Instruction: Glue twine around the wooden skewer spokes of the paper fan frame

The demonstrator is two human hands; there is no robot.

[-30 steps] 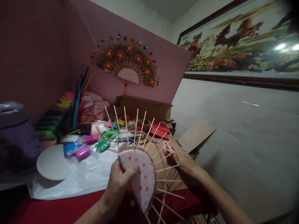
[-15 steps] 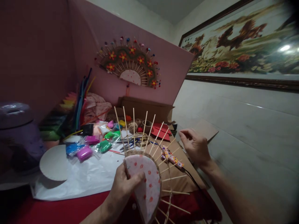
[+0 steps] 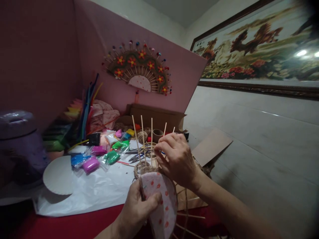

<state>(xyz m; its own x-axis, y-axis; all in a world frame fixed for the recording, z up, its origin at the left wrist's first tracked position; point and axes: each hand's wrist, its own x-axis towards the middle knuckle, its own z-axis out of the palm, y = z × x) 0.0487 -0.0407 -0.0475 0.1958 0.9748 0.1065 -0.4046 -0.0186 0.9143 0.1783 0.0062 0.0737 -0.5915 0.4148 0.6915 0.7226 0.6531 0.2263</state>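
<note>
Pinching a half-round, red-dotted white panel [image 3: 167, 200], the left hand [image 3: 138, 204] holds it over red cloth [image 3: 79, 224]. The right hand [image 3: 177, 157] curls beside thin wooden sticks [image 3: 152, 132]; its grip cannot be determined. Beyond: coloured plastic packets [image 3: 111, 157].

pale pink half-disc [image 3: 166, 199] with red spots, tan sticks [image 3: 152, 139], brown twine [image 3: 147, 169], red tablecloth [image 3: 82, 225], mauve board [image 3: 183, 73]

In my left grip [image 3: 143, 202] I see a spotted half-disc [image 3: 160, 192] of matt cloth, rough twine [image 3: 147, 169] and smooth wooden sticks [image 3: 152, 141] beside it; leftward, glossy plastic packets [image 3: 90, 164] and a creased, faintly shiny white sheet [image 3: 99, 191].
</note>
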